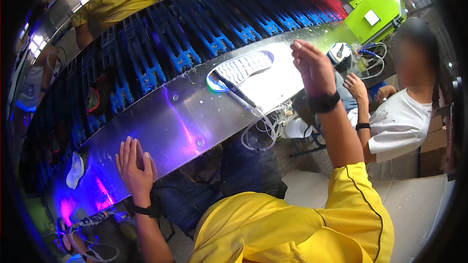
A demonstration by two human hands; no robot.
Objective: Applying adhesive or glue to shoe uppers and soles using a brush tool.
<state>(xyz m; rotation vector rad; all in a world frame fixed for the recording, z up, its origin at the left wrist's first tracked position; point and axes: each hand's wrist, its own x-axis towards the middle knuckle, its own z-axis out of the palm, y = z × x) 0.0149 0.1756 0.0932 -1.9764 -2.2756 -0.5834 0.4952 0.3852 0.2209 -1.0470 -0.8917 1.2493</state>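
Observation:
My left hand [134, 166] rests at the near edge of the metal table [153, 126], fingers stretched out and nothing in it. My right hand [314, 67] is raised over the brightly lit right part of the table, its fingers extended, and I see nothing held. To the left of the right hand lies a pale shoe sole [249, 64] with wavy tread facing up. A dark pen-like tool [238, 90] lies across the sole's near end, and a clear thin hose runs from it. Another whitish sole-shaped piece [74, 170] lies farther left, past my left hand.
A conveyor with blue slats [183, 58] runs along the table's far side, a dark shoe with red trim [92, 99] on it. Coiled hoses [265, 129] hang off the near edge. At right sits a co-worker in a white shirt [404, 122]; another in yellow [122, 2] stands across.

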